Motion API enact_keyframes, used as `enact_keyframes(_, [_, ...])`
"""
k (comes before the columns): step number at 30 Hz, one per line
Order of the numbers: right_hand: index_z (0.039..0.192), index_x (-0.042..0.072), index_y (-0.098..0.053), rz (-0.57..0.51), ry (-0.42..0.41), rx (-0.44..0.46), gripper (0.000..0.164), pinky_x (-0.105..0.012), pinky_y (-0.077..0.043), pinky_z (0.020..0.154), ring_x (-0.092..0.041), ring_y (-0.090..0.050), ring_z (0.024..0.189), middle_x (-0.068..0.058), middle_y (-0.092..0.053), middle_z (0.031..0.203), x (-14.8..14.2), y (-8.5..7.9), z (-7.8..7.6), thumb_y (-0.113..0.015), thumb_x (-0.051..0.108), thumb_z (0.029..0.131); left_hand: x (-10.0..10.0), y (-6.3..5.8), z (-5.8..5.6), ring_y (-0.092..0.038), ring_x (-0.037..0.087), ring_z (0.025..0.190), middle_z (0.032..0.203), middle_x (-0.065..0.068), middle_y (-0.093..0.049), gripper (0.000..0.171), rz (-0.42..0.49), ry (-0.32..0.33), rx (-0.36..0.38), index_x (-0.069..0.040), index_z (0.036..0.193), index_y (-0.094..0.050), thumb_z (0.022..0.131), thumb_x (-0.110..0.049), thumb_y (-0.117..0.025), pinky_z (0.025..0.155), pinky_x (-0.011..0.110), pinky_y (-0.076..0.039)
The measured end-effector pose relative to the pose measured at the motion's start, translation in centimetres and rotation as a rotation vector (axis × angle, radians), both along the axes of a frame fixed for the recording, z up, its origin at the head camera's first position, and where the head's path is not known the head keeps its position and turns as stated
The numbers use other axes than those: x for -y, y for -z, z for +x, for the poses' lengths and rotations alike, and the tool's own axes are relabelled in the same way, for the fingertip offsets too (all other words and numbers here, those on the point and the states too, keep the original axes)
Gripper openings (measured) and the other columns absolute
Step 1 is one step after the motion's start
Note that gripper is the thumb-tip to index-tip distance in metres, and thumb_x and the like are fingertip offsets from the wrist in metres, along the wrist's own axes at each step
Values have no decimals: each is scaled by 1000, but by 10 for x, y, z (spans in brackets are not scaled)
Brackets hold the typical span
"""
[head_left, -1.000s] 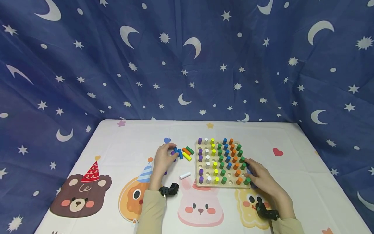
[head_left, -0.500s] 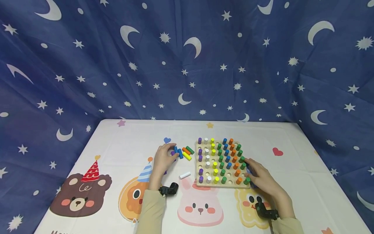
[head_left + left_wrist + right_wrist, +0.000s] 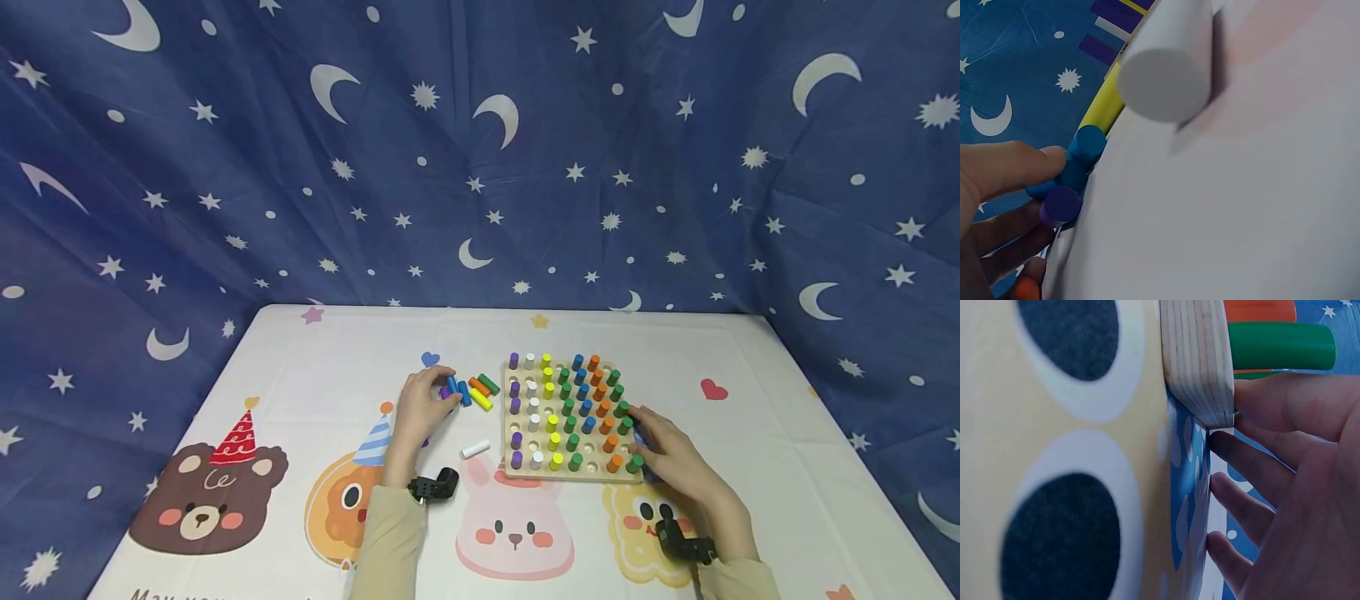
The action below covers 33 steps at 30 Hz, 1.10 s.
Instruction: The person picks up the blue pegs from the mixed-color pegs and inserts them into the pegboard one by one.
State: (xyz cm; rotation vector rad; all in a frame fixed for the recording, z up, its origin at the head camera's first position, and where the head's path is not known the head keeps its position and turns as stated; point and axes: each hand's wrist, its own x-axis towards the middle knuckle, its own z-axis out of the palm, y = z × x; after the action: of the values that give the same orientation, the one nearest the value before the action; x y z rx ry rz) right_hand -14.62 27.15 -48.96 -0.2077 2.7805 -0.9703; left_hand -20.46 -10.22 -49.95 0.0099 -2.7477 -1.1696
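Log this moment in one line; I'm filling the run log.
left hand: pinches blue peg | right hand: rests against wooden pegboard | white peg: loose on table

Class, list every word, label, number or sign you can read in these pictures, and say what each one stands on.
Tablecloth, near left edge below the bear: a strip of dark letters, cut off by the frame, too little showing to read.
Pegboard: no writing visible.
Loose pegs and white peg: no writing visible.
Star-and-moon curtain: pictures only, no text.
Both wrist views: none.
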Motion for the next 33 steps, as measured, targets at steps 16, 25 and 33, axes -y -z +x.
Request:
enact_keyframes(16, [140, 9, -33, -5, -8, -12, 59, -67, -20, 101, -47, -21, 134, -26, -25, 146, 1, 1, 0, -56, 21, 88, 1, 2, 0, -60, 19, 92, 97, 2, -61, 21, 135, -2, -13, -18, 101, -62, 81, -13, -66, 83, 34, -50])
enact_keyframes(25, [140, 8, -33, -7, -14, -15, 59, -67, -20, 101, -47, -21, 134, -26, -26, 146, 1, 0, 0, -56, 22, 87, -1, -3, 3, -61, 18, 93, 100, 5, -62, 20, 182, 0, -34, -17, 100, -63, 82, -11, -66, 78, 32, -53])
enact_keyframes(33, [140, 8, -33, -2, -9, -10, 59, -67, -20, 101, -48, -21, 133, -27, -25, 146, 1, -1, 0, -56, 22, 88, -8, -10, 4, -61, 16, 92, 98, 3, -62, 21, 215, 41, -45, -16, 99, -64, 80, -7, -66, 80, 33, -52])
